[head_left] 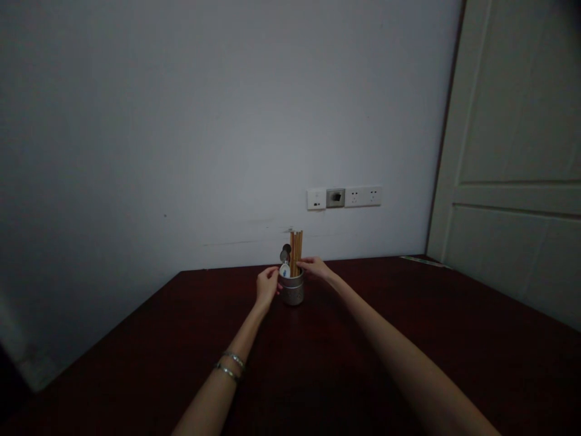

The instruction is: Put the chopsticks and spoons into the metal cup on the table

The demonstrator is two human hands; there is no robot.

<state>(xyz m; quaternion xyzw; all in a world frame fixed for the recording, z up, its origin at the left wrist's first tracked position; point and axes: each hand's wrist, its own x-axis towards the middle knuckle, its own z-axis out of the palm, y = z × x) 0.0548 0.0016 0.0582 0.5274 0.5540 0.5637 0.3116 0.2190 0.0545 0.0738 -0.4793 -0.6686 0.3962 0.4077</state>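
Silver-grey cylindrical metal-looking holder (293, 295) on dark red-brown table (284, 375), near far edge, roughly midway between far corners. Already upright inside: white round-bowled spoon with blue mark (284, 270), two dark spoons (284, 256), tan wooden chopsticks (293, 254). Left hand (267, 284): fingers curled at holder's left rim by white spoon; pinch unclear from here. Right hand (315, 266): fingertips against chopsticks, gripping or merely touching, can't tell. Hands not yet off; what remains, unclear. Count: one holder, apparently three spoons, at least four chopsticks, overlapping.

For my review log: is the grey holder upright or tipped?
Upright: the grey holder stands base-down on the table, chopsticks rising from its top.
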